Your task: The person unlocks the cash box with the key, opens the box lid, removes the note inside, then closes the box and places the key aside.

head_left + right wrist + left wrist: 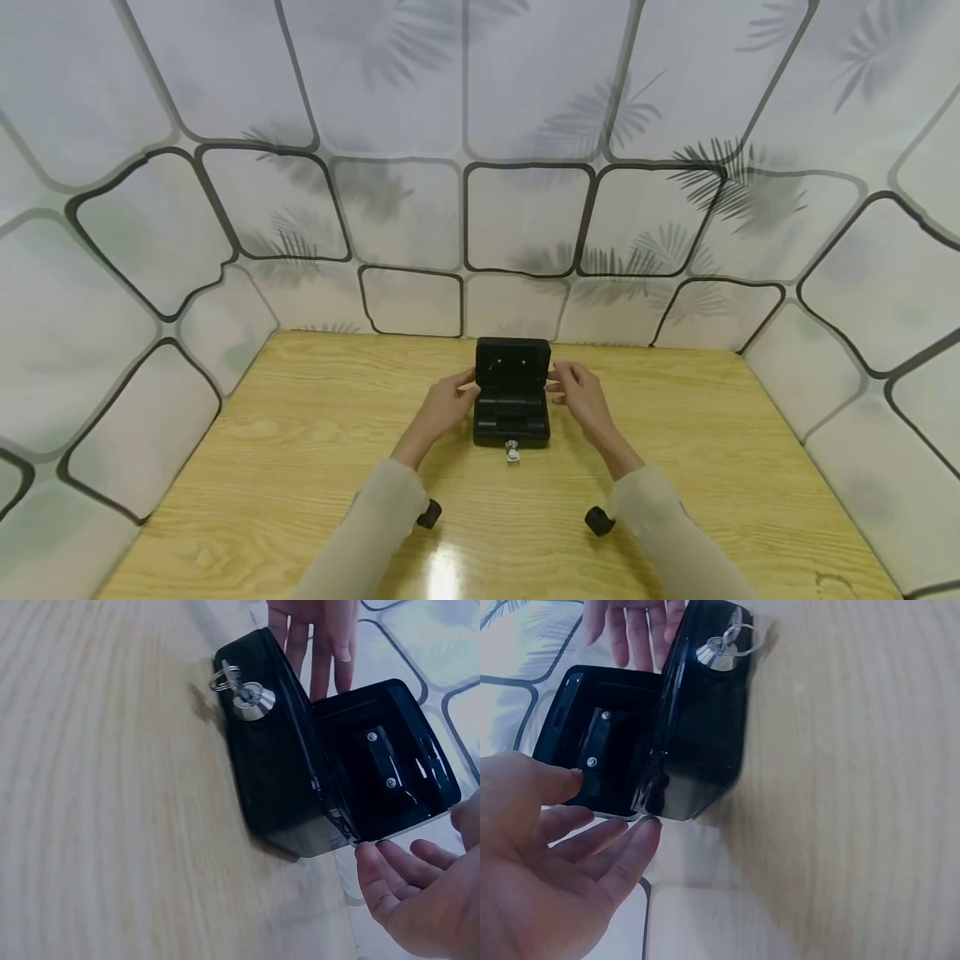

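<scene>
The person's left hand (pixel 447 404) is at the left side of the black cash box (pixel 512 421), thumb by the edge of the raised lid (pixel 513 362), extended fingertips near the hinge corner; it is not clenched and has no firm grasp. The box sits upright on the wooden table (pixel 315 467), between the hands, its lock (pixel 718 657) and key (pixel 735 622) facing the person. The right hand (pixel 583 396) mirrors the left, fingers loosely extended at the right hinge corner, likewise without a clear grasp; how hard either presses cannot be told.

The step in hand appears to be handling the lid from both sides. It would go best with even, light pressure left and right, the base kept flat, and fingertips clear of the hinge line, where they could be nipped.

Around this, a black block (pixel 429 514) shows at the left cuff and another dark block (pixel 599 522) at the right, both well apart from the box. Leaf-patterned cloth (pixel 525 100) walls the table's far edge. Only the protruding key could snag, at the front; nothing else seems to obstruct the lid.
</scene>
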Available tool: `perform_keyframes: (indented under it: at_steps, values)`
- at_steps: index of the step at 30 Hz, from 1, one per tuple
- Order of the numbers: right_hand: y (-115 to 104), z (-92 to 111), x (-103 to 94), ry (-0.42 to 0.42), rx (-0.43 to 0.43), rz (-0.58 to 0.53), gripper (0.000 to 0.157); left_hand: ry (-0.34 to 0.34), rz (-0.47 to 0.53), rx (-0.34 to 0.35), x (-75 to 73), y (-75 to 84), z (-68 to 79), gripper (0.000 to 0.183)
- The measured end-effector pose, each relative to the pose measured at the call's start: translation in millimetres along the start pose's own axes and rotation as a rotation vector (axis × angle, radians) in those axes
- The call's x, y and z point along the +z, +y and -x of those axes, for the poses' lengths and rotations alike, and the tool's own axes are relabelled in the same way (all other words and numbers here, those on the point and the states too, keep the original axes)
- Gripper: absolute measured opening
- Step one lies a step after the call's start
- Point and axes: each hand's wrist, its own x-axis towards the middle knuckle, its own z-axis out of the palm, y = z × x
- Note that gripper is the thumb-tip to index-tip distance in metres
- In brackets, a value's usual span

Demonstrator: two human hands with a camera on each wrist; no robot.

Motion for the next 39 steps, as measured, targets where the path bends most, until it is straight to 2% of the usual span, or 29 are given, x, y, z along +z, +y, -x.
perform_keyframes:
  at_steps: [8, 11, 16, 23, 30, 39]
  values:
    - [8, 9, -1.1, -0.023, -0.084, 0.292, 0.033, -0.028, -0.021, 0.02, 1.6, -9.0, 11.0, 0.047]
    - [9, 14, -1.7, -0.052, -0.13, 0.377, 0.031, -0.04, -0.011, 0.005, 1.2, -10.5, 14.2, 0.048]
    - [8, 21, -1.5, -0.09, -0.182, 0.453, 0.031, -0.072, 0.0, -0.029, 0.9, -10.9, 18.0, 0.049]
    - [9, 23, 0.9, -0.14, -0.283, 0.538, 0.033, -0.081, 0.003, -0.018, 2.4, -13.0, 19.4, 0.051]
    - [8, 26, 8.3, -0.186, -0.223, 0.627, 0.036, -0.091, 0.016, -0.02, 5.2, -15.4, 20.0, 0.052]
    - [6, 28, 16.8, -0.151, -0.205, 0.704, 0.025, -0.087, 0.027, -0.017, 7.0, -16.9, 21.3, 0.053]
